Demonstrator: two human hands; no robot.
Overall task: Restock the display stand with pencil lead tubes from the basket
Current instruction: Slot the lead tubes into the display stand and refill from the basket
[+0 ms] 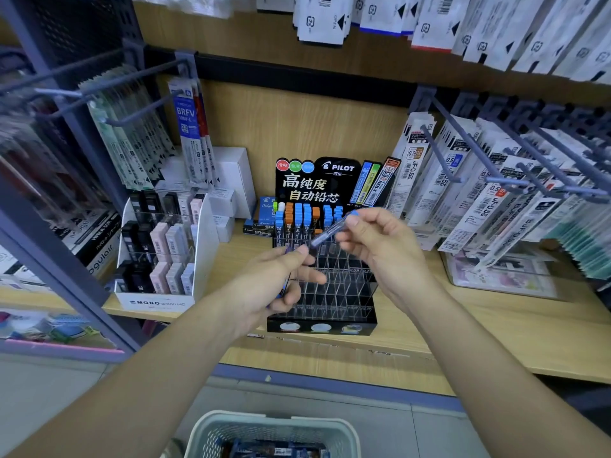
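Note:
A black Pilot display stand (322,312) with clear slots sits on the wooden shelf. Its back rows hold several blue- and orange-capped lead tubes (299,219); the front rows are empty. My right hand (377,246) pinches a blue-capped lead tube (330,229) slantwise above the stand. My left hand (277,282) grips more lead tubes (285,285) in its palm, fingertips near the lower end of the slanted tube. A pale green basket (211,431) with more tubes inside stands on the floor at the bottom edge.
A white Mono eraser display (158,302) stands left of the stand. Metal hooks (463,150) with hanging refill packs jut out on both sides and above. A clear tray (502,279) lies on the shelf (463,328) at right.

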